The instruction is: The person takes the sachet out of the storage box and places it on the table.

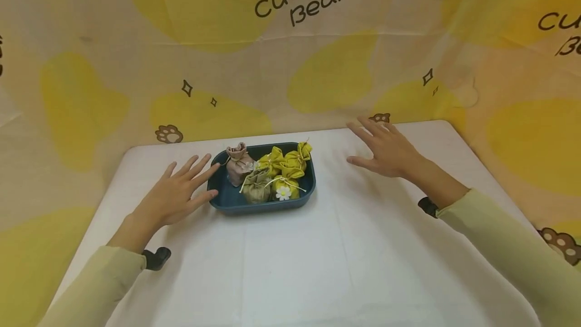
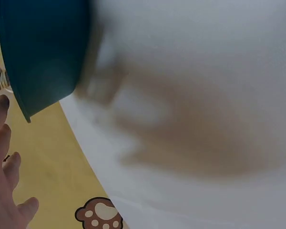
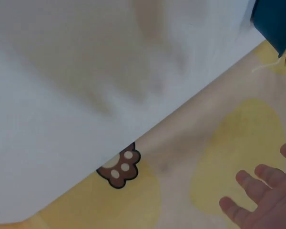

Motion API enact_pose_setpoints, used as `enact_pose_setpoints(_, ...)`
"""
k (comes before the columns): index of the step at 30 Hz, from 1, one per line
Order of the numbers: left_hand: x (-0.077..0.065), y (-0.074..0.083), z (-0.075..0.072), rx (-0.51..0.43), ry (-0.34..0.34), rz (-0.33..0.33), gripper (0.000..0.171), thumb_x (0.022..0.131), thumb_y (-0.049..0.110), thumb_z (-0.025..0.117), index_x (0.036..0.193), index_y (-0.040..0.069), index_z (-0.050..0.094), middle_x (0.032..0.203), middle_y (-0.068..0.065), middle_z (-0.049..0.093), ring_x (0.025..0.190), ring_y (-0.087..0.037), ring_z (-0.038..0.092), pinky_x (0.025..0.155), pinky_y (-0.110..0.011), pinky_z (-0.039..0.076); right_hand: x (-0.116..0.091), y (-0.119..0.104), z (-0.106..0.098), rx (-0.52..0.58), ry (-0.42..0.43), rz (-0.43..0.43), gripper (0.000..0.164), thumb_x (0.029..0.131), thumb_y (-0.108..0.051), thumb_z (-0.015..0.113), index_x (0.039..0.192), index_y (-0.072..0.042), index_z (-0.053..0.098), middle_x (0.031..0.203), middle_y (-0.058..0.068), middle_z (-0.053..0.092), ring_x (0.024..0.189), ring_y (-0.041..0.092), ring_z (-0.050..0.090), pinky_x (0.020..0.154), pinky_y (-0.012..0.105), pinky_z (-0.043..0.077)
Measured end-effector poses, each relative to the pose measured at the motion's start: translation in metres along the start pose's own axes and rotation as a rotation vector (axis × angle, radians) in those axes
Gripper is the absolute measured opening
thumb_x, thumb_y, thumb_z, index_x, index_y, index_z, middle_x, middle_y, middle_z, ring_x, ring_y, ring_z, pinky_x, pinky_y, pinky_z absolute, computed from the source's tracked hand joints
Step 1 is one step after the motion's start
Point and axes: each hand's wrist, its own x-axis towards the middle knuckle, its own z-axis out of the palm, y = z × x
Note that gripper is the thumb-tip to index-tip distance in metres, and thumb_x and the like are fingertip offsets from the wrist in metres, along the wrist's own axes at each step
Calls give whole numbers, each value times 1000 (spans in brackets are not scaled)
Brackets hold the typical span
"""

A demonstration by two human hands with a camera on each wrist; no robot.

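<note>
A dark blue oblong tray (image 1: 263,209) sits toward the back of the white table, holding several small drawstring pouches. Among them are a pinkish-brown pouch (image 1: 237,165) at the left, an olive-green pouch (image 1: 256,186) in front, and yellow pouches, one bearing a white flower (image 1: 283,193). My left hand (image 1: 174,197) hovers with spread fingers beside the tray's left end; whether its fingertips touch the rim I cannot tell. Off to the tray's right, my right hand (image 1: 386,149) is in the air with fingers spread and nothing held. Both wrist views show only parts of the fingers.
The white table (image 1: 290,276) has rounded back corners. Behind it hangs a cloth (image 1: 254,74) with yellow patches, paw prints and "Cute Bear" lettering. Each wrist carries a small black device, one at the left wrist (image 1: 156,258). Hand shadows fall on the tabletop.
</note>
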Motion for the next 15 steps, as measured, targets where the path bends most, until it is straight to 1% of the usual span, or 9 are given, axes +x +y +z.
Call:
enact_pose_setpoints(3, -2, 0, 4, -20, -43, -9, 71, 101, 59, 42, 158, 19, 30, 165, -11, 20, 149, -40, 18, 115, -67, 9, 6, -4, 3, 122, 14, -4, 87, 92, -55, 64, 159, -15, 26, 163, 17, 24, 142, 44, 34, 114, 63, 23)
enact_pose_setpoints(6, -4, -2, 10, -39, -58, -16, 72, 100, 60, 42, 158, 19, 30, 165, -9, 21, 149, -39, 20, 115, -68, 9, 11, -9, 9, 255, 27, -2, 84, 91, -48, 69, 158, -15, 29, 161, 13, 30, 140, 40, 39, 111, 62, 31)
enact_pose_setpoints(10, -4, -4, 14, -70, -47, -12, 72, 100, 60, 44, 158, 19, 31, 164, -8, 23, 148, -39, 23, 114, -69, 10, 16, -16, 17, 408, 18, 2, 84, 90, -45, 72, 157, -16, 31, 158, 10, 38, 140, 34, 41, 111, 57, 34)
enact_pose_setpoints(12, -3, -4, 15, -73, -42, -7, 72, 100, 60, 44, 158, 19, 32, 164, -8, 24, 148, -39, 23, 113, -69, 10, 18, -19, 21, 480, 8, 4, 85, 90, -44, 73, 158, -16, 31, 157, 10, 39, 140, 33, 43, 110, 56, 36)
enact_pose_setpoints(15, -1, -3, 15, -74, -32, -3, 72, 100, 60, 45, 157, 18, 33, 163, -9, 26, 148, -39, 24, 113, -69, 12, 22, -25, 26, 584, 25, 1, 84, 89, -38, 76, 157, -15, 32, 157, 9, 40, 137, 32, 46, 108, 55, 40)
